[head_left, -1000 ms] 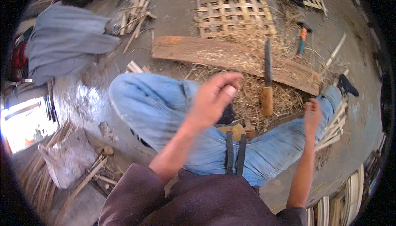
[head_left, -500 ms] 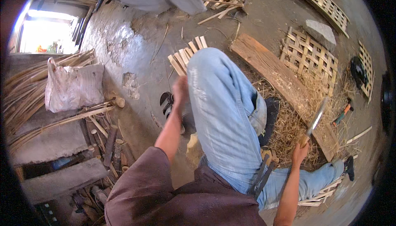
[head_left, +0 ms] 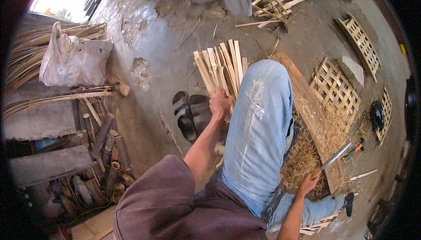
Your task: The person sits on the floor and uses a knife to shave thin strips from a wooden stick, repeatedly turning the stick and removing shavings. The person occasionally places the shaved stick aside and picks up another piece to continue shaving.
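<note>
My left hand (head_left: 220, 103) reaches down past my left knee and closes on the near ends of a fan of flat bamboo strips (head_left: 219, 67) lying on the concrete floor. My right hand (head_left: 308, 183) is at the lower right, gripping the wooden handle of a long knife (head_left: 333, 158) whose blade points up and to the right over straw shavings. My legs in light blue jeans (head_left: 261, 126) fill the middle of the view.
Dark sandals (head_left: 191, 113) lie just left of the strips. A thick wooden plank (head_left: 307, 104) lies beside my leg, with woven bamboo lattice panels (head_left: 335, 90) and straw beyond. A white sack (head_left: 72, 60), bamboo bundles and cut pieces (head_left: 103, 139) crowd the left.
My head has turned further left. My left hand went from raised over my knee down to the floor and took hold of the strips. The knife left the plank and is now in my right hand.
</note>
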Available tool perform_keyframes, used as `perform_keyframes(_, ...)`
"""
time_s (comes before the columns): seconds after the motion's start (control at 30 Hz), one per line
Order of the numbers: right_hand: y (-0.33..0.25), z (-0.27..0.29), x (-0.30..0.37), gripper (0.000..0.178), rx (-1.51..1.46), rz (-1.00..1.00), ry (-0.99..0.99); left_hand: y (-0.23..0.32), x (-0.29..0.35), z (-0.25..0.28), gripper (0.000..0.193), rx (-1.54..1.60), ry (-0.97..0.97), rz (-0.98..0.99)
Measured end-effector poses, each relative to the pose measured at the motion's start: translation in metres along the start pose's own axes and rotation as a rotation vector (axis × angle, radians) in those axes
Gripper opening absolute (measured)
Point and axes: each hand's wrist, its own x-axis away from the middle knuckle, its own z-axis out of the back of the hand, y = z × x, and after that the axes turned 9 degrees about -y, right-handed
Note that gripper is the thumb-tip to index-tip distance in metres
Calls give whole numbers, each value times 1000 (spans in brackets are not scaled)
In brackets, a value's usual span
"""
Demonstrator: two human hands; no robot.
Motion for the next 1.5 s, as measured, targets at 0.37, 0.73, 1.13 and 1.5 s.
perform_keyframes(0.37, 8, 3, -1, 64, -165, -28, 10, -43, -15, -6, 39, 220, -83, 91)
perform_keyframes(0.73, 8, -2, -7, 63, -135, -180, 76, -61, -9, -1, 34, 616, -28, -54)
perform_keyframes(1.13, -4, 4, -10, 56, -313, -203, 18, -62, -19, -7, 32, 386, 13, -18)
perform_keyframes(1.5, 10, -4, -17, 66, -787, -296, -34, 150, 10, 131, 28, 549, 302, -791)
